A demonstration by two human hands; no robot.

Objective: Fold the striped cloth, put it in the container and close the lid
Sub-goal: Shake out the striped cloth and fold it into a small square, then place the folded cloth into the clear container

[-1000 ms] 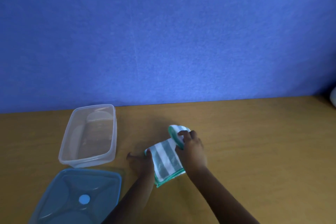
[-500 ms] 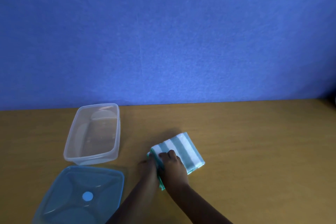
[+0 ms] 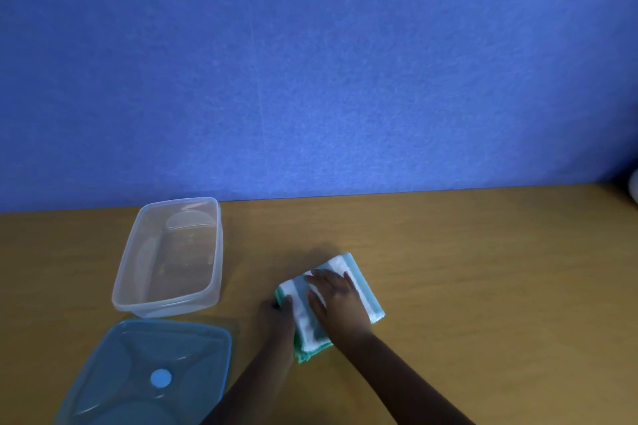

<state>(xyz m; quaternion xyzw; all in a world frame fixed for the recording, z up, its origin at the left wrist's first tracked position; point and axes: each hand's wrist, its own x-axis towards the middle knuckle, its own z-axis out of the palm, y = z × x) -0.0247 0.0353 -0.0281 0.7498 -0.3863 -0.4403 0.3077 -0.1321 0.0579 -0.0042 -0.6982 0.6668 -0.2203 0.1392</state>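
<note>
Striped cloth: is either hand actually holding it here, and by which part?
Not lifted. The right hand presses flat on top of the folded striped cloth; the left hand steadies its left edge against the table.

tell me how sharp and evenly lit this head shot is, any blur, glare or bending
Head view: soft overall, right hand and striped cloth slightly smeared; dim, even light with a faint shadow beyond the cloth on the table; pale reflections on the clear container far wall, no hard glare on the blue lid; the table's back edge bows, wide-angle distortion.
</note>
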